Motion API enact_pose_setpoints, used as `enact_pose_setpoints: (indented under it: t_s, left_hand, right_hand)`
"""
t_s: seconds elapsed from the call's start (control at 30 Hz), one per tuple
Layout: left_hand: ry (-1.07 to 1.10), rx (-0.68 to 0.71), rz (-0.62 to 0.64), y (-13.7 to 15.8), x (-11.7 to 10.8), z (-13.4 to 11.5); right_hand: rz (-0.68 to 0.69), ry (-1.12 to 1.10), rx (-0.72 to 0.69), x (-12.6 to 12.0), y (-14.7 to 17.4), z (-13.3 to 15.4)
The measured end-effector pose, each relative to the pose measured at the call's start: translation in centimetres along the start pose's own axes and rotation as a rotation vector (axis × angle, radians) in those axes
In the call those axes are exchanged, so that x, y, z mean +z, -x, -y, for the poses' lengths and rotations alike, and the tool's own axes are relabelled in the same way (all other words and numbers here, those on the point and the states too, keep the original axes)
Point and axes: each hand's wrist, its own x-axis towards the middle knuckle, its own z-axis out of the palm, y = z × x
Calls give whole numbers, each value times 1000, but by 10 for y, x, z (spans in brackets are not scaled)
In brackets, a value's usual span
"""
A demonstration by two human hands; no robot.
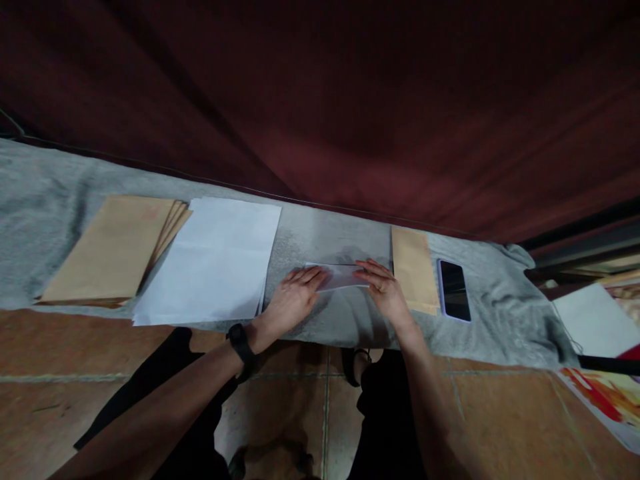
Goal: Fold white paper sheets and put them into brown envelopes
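Observation:
A white sheet of paper (343, 277), folded into a narrow strip, lies across the grey cloth in front of me. At its left end, my left hand (296, 291) has its fingers closed together on the paper, with a dark watch on the wrist. My right hand (383, 285) holds the opposite end, fingers over the paper's far edge. Just right of that hand sits a brown envelope (414, 270). Left of my left hand is a stack of white paper sheets (220, 257). The undersides of my fingers are hidden.
Several brown envelopes (113, 247) overlap at the far left. A phone (454, 290) lies right of the single envelope. The narrow surface is covered by grey cloth (505, 307), with a dark red curtain (320, 120) behind. Papers and a dark frame stand at the right.

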Motion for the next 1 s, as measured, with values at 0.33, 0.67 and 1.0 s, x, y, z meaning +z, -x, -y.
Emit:
enact_pose_setpoints:
  t_s: [0.33,0.67,1.0]
  left_hand:
    - [799,-456,-223,-23,-17,16]
    - [451,-488,-256,-20,-16,34]
    - [-261,-836,-676,45,-154,124]
  right_hand:
    - [-191,-411,434,11,-11,17]
    - [-40,84,494,30,-9,-11]
    - [29,318,439,32,-9,-13]
